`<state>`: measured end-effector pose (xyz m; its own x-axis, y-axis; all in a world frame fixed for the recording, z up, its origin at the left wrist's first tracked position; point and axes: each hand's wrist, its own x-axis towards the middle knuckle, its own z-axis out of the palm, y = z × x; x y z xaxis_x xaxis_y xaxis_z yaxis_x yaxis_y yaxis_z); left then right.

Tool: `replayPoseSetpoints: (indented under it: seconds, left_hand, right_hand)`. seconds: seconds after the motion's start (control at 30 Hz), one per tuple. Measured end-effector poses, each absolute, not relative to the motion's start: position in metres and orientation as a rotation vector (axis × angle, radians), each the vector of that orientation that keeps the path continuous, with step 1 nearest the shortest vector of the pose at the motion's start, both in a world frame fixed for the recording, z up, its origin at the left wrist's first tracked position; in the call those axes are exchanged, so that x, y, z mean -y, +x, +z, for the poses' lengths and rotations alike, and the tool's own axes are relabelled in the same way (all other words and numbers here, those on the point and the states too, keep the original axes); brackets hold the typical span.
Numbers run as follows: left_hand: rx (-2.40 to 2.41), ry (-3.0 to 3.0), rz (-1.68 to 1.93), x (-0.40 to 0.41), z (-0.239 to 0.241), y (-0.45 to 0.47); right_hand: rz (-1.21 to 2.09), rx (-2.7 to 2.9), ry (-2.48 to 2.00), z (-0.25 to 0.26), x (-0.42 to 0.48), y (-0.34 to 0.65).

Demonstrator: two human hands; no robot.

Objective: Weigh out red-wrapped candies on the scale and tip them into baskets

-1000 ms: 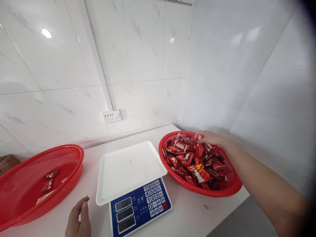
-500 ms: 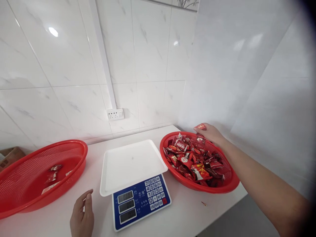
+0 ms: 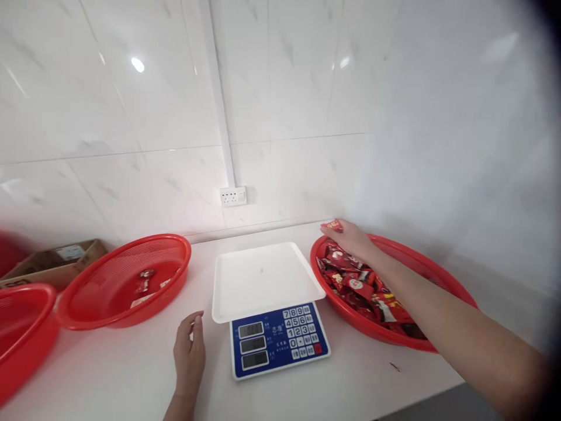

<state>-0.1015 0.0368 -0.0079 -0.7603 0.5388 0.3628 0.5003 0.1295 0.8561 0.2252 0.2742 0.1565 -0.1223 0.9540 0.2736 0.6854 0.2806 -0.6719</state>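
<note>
White table (image 3: pixel 346 380) bears scale (image 3: pixel 274 318) before marbled tiles (image 3: pixel 302 76).

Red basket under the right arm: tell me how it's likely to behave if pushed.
The red basket looks wide and low, so it would probably slide rather than tip on the smooth-looking table. Its loosely heaped packets would likely shift. Its plastic-looking rim might flex slightly.

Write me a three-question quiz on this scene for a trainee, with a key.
1. Which hand holds a red packet?
2. What colour is the front of the scale: (a) green, (b) blue, (c) yellow?
3. True or false: a hand is pressing the scale's keys.

Key: 1. The right hand. 2. (b). 3. False: the left hand is beside the scale, apart from it, and the right hand is higher up, away from it.
</note>
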Motion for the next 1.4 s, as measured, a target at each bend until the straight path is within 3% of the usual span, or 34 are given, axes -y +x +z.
replayPoseSetpoints:
  seconds: [0.27,0.67,1.1,1.4]
  left_hand:
    - [-2.292,1.105,1.843,-0.036,-0.015,-0.107]
    - [-2.249,1.13,1.809,-0.036,-0.012,-0.101]
    - [-2.241,1.105,1.797,-0.034,-0.01,-0.099]
    - [-2.215,1.085,1.807,-0.034,-0.01,-0.098]
  right_hand:
    - [0.919,1.926,-1.127,0.135,-0.248,0.101]
    - [1.274,1.71,-1.129,0.114,-0.247,0.099]
    - [1.294,1.921,-1.168,0.116,-0.221,0.11]
    - [1.288,1.705,-1.117,0.119,-0.229,0.109]
